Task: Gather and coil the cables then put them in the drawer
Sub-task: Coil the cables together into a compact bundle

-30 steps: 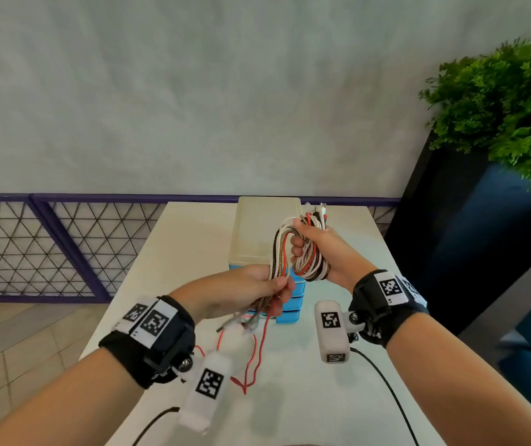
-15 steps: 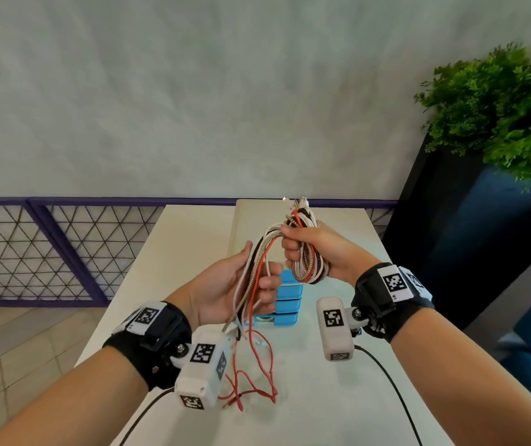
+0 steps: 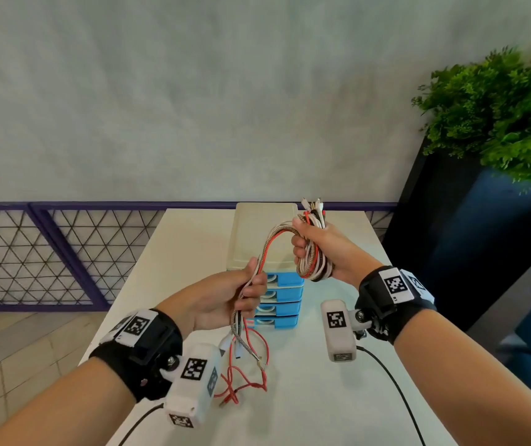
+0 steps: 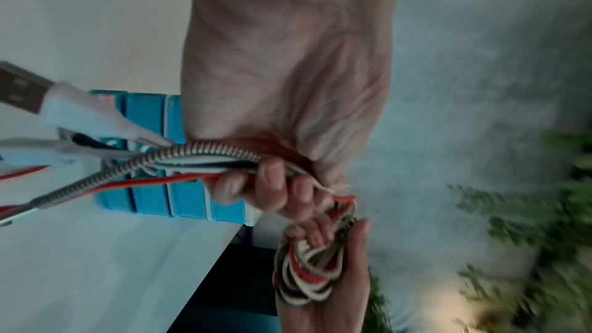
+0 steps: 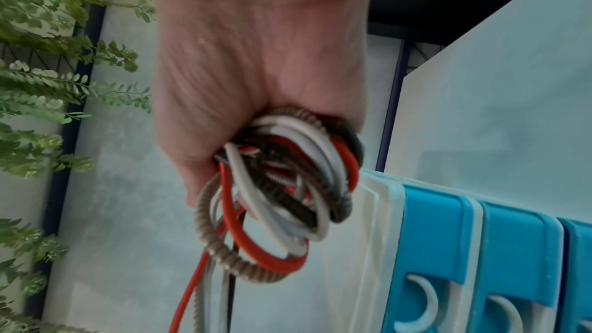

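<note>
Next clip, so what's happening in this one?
A person is winding a bunch of mixed cables into a coil over a white table. The right hand grips the coiled bundle, plug ends sticking up above the fist. The left hand holds the loose strands that arch across to it; their tails trail onto the table. The small drawer unit behind shows all its blue drawers closed, so nothing is stowed yet.

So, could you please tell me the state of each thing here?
Cable coil: partly wound, gripped by right hand.
Loose cable ends: uncoiled, trailing onto the table.
Left hand: gripping the loose strands.
Drawers: all shut.
</note>
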Demonstrator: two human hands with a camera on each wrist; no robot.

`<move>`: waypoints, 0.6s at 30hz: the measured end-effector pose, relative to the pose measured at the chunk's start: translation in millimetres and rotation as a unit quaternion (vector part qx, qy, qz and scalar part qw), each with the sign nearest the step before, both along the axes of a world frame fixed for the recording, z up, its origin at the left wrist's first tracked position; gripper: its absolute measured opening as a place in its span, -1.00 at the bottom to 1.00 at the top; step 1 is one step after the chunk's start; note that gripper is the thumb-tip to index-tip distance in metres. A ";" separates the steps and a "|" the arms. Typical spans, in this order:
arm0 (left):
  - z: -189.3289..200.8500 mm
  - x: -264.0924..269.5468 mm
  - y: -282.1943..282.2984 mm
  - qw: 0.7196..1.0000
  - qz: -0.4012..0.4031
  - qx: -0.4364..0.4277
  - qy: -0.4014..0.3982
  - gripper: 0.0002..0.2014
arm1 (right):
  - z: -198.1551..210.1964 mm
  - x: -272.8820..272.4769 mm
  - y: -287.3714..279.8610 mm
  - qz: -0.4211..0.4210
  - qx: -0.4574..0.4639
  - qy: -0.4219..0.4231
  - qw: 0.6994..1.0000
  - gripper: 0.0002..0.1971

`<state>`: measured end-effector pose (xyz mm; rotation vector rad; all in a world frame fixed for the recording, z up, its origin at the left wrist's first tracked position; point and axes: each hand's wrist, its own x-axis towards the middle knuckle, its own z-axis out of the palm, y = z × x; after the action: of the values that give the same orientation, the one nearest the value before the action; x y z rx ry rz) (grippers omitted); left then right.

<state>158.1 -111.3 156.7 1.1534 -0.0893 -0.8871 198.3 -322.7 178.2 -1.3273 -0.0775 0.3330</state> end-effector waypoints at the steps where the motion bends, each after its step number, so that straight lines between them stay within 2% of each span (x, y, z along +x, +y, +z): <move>1: 2.2 -0.5 -3.4 0.998 0.021 0.040 -0.034 -0.58 | -1.7 0.4 1.5 -0.011 -0.010 0.003 1.000 -0.76; 3: 11.0 -3.6 -13.0 0.979 0.065 0.143 -0.131 -0.59 | -5.7 0.9 6.2 -0.032 -0.032 0.017 0.999 -0.68; 5: 19.4 -8.2 -23.0 0.923 0.099 0.270 -0.254 -0.59 | -10.0 1.4 11.1 -0.047 -0.032 0.037 0.998 -0.59; 7: 21.5 -12.4 -30.5 0.830 0.114 0.385 -0.387 -0.60 | -12.7 0.4 15.0 -0.057 -0.027 0.061 0.996 -0.50; 9: 21.8 -16.5 -35.3 0.735 0.117 0.451 -0.492 -0.62 | -14.9 -2.6 18.0 -0.052 -0.017 0.076 0.996 -0.46; 11: 24.6 -16.9 -38.4 0.642 0.101 0.509 -0.565 -0.67 | -15.7 -7.8 22.1 -0.034 0.013 0.095 0.995 -0.46; 13: 28.1 -14.1 -41.5 0.573 0.063 0.560 -0.595 -0.70 | -13.8 -14.2 26.5 -0.003 0.072 0.120 0.990 -0.43; 15: 29.0 -10.8 -44.6 0.542 0.023 0.586 -0.602 -0.69 | -9.3 -18.5 29.7 0.015 0.129 0.142 0.981 -0.39; 18: 27.0 -7.3 -48.7 0.533 -0.008 0.587 -0.610 -0.65 | -1.5 -21.2 31.8 0.009 0.156 0.150 0.976 -0.35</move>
<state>150.8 -160.0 183.6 2.9215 -0.7367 0.2288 177.1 -290.9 176.7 -0.9544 0.1089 0.5110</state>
